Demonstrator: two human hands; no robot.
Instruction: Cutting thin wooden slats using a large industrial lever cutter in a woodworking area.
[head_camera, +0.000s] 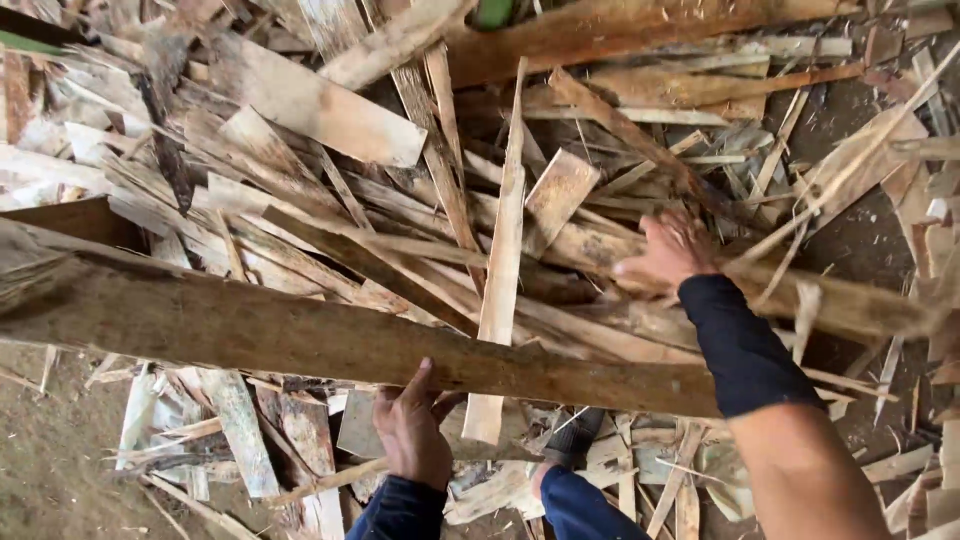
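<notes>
Head view — the left hand (412, 430) holds the near edge of a long brown plank (300, 335) lying across the wood scrap pile (330, 180). The right hand (668, 250), fingers spread apart, presses on pale slats (590, 245) farther right.

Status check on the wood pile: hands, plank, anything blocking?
Left hand grips the long dark plank from below. Right hand reaches into the scrap wood pile, blurred. A pale slat lies across the plank.
</notes>
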